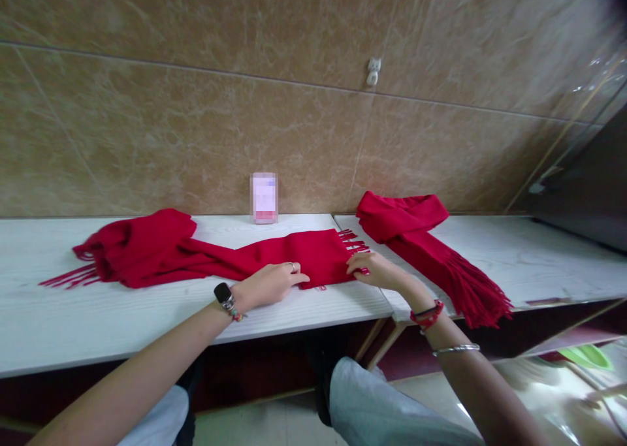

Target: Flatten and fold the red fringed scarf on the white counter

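The red scarf [249, 256] lies along the near bench [122, 325], its right part spread flat between my two hands, its left part heaped in loose folds. A little red fringe shows past the near edge by my left hand [269, 284], whose fingers curl inward with the thumb stretched along the cloth; from this far off I cannot tell whether they pinch it or only rest against it. My right hand [376, 271] is at the fringed end, fingers bent down over the tassels [349, 239], but the view doesn't show me whether they close on any. I judge the step in hand as squaring and smoothing this end; the next move, to my mind, calls for a light hold on both corners, so the layers stay even without dragging the heap. Just right, across the bench's seam, a second red scarf [426, 256] lies bent over itself, its tassels hanging at the front edge. Behind, a blurred-out phone [265, 199] leans on the tiled wall [196, 126], where a small white cat figure [373, 72] is fixed.
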Demonstrator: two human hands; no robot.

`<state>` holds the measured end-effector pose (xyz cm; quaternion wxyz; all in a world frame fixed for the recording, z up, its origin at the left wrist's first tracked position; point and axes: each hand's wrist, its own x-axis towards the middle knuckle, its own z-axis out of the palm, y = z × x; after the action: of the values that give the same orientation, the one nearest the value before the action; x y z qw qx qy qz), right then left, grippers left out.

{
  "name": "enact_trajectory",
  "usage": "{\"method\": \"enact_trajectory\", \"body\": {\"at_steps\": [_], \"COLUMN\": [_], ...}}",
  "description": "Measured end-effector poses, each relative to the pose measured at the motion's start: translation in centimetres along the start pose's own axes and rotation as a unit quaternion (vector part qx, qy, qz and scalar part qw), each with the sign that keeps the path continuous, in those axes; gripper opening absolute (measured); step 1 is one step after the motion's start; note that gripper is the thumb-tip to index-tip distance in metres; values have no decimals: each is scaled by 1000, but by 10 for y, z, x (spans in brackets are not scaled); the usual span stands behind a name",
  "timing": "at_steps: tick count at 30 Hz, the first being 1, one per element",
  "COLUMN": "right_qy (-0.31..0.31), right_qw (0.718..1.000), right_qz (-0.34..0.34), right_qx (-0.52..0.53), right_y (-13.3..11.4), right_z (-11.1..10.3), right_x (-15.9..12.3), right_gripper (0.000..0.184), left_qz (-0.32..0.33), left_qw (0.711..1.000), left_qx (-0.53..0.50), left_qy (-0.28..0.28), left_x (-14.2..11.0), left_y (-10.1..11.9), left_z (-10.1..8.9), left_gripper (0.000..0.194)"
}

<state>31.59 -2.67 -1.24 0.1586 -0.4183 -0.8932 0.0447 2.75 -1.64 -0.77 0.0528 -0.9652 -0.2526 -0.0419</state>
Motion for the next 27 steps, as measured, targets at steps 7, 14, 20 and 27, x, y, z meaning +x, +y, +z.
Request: {"method": "enact_trajectory", "body": {"at_steps": [7, 14, 20, 27], "right_qy": [-53, 46, 125, 55], "right_qw": [998, 995, 939, 926], "right_qz": [-3, 84, 319, 372], "right_qx": [21, 20, 13, 29], "right_y": [-2, 4, 29, 67], "right_z": [-11, -16, -6, 14], "right_x": [5, 5, 46, 98], "right_gripper": [19, 20, 31, 41], "left_qz": [17, -156, -132, -177], "left_qw": [997, 981, 986, 977], "left_qx": [-66, -104, -105, -120], "left_qy": [48, -43, 16, 11], "left_x": [44, 91, 89, 87], "left_y": [-11, -19, -22, -23], "left_z": [-11, 27, 48, 47], "left_gripper": [29, 52, 52, 64]}}
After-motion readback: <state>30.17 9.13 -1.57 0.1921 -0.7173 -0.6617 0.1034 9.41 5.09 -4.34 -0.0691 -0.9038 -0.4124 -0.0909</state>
